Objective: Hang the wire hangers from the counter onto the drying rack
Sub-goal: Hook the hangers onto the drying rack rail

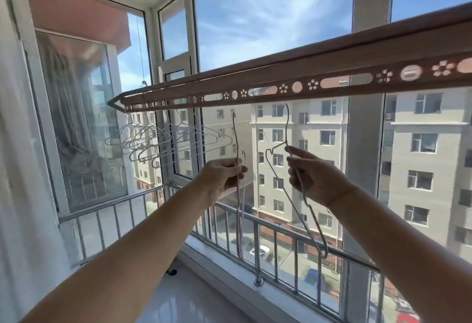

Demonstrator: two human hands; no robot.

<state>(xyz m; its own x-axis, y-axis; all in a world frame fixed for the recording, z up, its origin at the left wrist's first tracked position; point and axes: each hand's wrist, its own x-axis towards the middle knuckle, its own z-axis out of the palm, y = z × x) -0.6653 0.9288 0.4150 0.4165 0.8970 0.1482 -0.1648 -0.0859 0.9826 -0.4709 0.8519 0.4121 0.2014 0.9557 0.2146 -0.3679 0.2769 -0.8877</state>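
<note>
1. My left grip (pixel 224 174), at the centre of the frame, pinches the first hanger (pixel 236 138), which I see edge-on with its hook up just under the drying rack (pixel 332 67).
2. My right grip (pixel 316 177), right of centre, is clamped on the second hanger (pixel 286 128) at its shoulder. It is tilted, hook just below the rack.
3. I cannot tell whether either hook has caught the rack.
4. The hung hangers (pixel 163 141) bunch at the rack's end, left of centre.
5. A metal railing (pixel 275 230) runs below.
</note>
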